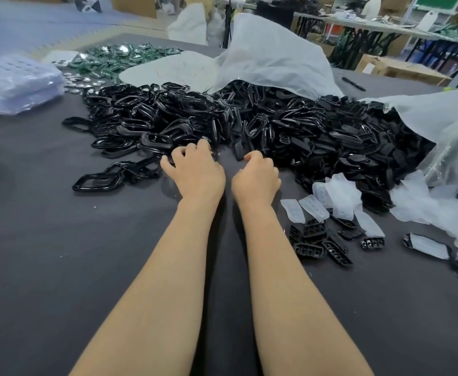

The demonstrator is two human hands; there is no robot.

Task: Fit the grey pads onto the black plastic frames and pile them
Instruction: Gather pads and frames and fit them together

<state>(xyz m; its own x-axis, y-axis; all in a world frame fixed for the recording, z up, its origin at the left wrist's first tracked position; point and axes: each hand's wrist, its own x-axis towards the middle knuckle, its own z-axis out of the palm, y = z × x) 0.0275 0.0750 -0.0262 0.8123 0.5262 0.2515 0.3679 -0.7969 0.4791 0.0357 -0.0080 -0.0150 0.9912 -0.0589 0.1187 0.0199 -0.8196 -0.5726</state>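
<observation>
- Black plastic frames [222,118]: heaped across the centre, far side; we judge them light, stiff and glossy-slick, best taken by the rim.
- Grey pads [314,207]: near right; likely soft and flimsy, so pinch the edges.
- Left hand [195,169], right hand [257,177]: fingers curled at the heap's near edge; whether they grip anything we cannot tell.

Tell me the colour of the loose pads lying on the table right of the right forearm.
Translucent whitish-grey pads, seen in the head view.

A dark grey table [46,267] bears a heap of black frames [222,118], pale pads [314,207], green pieces [113,61] and plastic bags [271,55].
</observation>
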